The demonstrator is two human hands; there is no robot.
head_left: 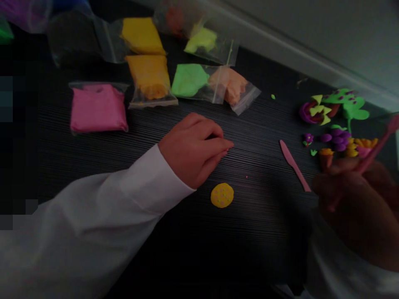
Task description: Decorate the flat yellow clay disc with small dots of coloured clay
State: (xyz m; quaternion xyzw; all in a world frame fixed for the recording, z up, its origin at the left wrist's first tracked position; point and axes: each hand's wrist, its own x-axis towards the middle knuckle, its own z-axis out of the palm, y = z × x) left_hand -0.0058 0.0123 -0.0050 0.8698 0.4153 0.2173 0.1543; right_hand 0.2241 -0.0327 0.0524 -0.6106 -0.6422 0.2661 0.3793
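Observation:
My left hand [196, 149] rests low over the dark table, thumb and forefinger pinched together. A tiny bit of pink clay [228, 149] seems to show between the fingertips. Just below that hand lies a flat yellow clay disc [222, 195] dotted with small pink and green specks. A lone pink speck [246, 177] is on the table to its upper right. At the right edge, my right hand [355, 203], dim and blurred, is closed around a slim pink modelling tool [375, 145] that slants up to the right. A pink plastic knife [294, 166] lies left of this hand.
Along the back are bags of clay: pink [99, 109], orange [151, 77], yellow [141, 35], green [189, 80] and peach [230, 85]. Small clay models, including purple balls [339, 139] and a green leafy piece [353, 108], cluster at right by a pale ledge [280, 62].

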